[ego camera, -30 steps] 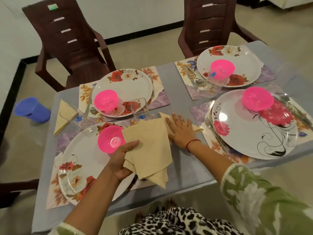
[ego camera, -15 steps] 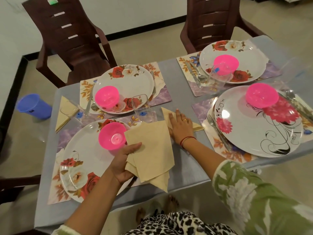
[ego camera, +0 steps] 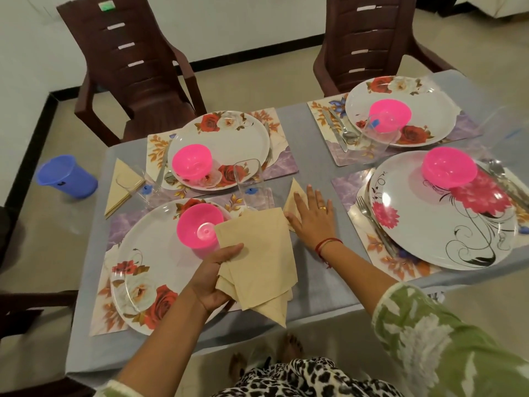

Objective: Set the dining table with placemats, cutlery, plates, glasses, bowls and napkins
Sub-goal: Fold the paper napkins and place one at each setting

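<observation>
Several folded napkins (ego camera: 259,262) are gripped in the left hand (ego camera: 213,279) at centre frame; the right hand (ego camera: 313,214), fingers straight, presses a lone napkin (ego camera: 294,191) flat on the grey surface (ego camera: 317,273).

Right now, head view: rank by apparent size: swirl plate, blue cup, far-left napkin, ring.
1. swirl plate
2. blue cup and far-left napkin: look alike, not ranked; the cup is farther, on the floor.
3. ring

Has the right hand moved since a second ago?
No. The right hand still rests on the folded napkin, the same gap from the fork.
</observation>
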Tool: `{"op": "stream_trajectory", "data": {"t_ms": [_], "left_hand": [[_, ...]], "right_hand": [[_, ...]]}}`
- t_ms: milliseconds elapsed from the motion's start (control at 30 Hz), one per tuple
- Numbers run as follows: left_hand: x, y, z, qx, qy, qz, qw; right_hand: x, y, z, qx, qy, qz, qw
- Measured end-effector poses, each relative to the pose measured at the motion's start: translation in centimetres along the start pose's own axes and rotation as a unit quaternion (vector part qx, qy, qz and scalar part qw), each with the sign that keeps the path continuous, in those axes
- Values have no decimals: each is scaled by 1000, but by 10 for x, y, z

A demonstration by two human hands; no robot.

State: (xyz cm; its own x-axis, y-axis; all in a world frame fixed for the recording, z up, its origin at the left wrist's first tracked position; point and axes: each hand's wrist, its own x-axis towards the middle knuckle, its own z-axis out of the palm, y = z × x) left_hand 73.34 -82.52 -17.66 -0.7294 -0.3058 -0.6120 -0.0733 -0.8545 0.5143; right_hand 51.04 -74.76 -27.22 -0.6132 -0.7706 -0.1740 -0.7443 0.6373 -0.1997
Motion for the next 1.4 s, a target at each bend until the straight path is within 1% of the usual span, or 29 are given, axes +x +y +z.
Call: {"op": "stream_trajectory", "data": {"t_ms": [133, 267, 567, 833, 1033, 1100, 1133, 1167, 1200, 1233, 1267, 1300, 1333, 1400], "left_hand": [[-1, -3, 1, -4, 3, -5, 1000], [-3, -5, -2, -14, 3, -14, 1000], [-10, -5, -5, -15, 3, -2, 1000], [-23, 0, -21, 5, 2, 1, 1000], [-32, 2, -32, -1, -17, -5, 1000], [-34, 2, -32, -1, -29, -3, 1000], [-36, 2, -32, -1, -37, -1, 999], [-37, 2, -32, 1, -43, 3, 999], [-37, 2, -31, 2, -49, 9, 999], [-38, 3, -29, 3, -56, 14, 998], [-39, 2, -27, 1, -64, 19, 998], [-38, 2, -23, -1, -76, 20, 997], [-37, 2, -19, -6, -84, 18, 996], [-37, 0, -8, -18, -105, 5, 994]], "right_hand": [[0, 1, 12, -32, -49, -55, 997], [1, 4, 19, -44, -55, -51, 996], [1, -4, 23, -30, -45, 11, 998], [-2, -17, 25, 12, -33, 111, 993], [-2, -19, 20, 31, -48, 128, 990], [-9, -22, 12, 66, -20, 121, 990], [-17, -26, 6, 102, 14, 115, 988], [-26, -31, -2, 154, 62, 111, 980], [-35, -35, -10, 222, 119, 111, 961], [-48, -41, -21, 300, 175, 117, 930], [-60, -47, -31, 381, 213, 123, 891], [-75, -53, -43, 456, 225, 128, 851], [-89, -58, -54, 532, 192, 130, 814], [-118, -64, -74, 652, 30, 113, 749]]}}
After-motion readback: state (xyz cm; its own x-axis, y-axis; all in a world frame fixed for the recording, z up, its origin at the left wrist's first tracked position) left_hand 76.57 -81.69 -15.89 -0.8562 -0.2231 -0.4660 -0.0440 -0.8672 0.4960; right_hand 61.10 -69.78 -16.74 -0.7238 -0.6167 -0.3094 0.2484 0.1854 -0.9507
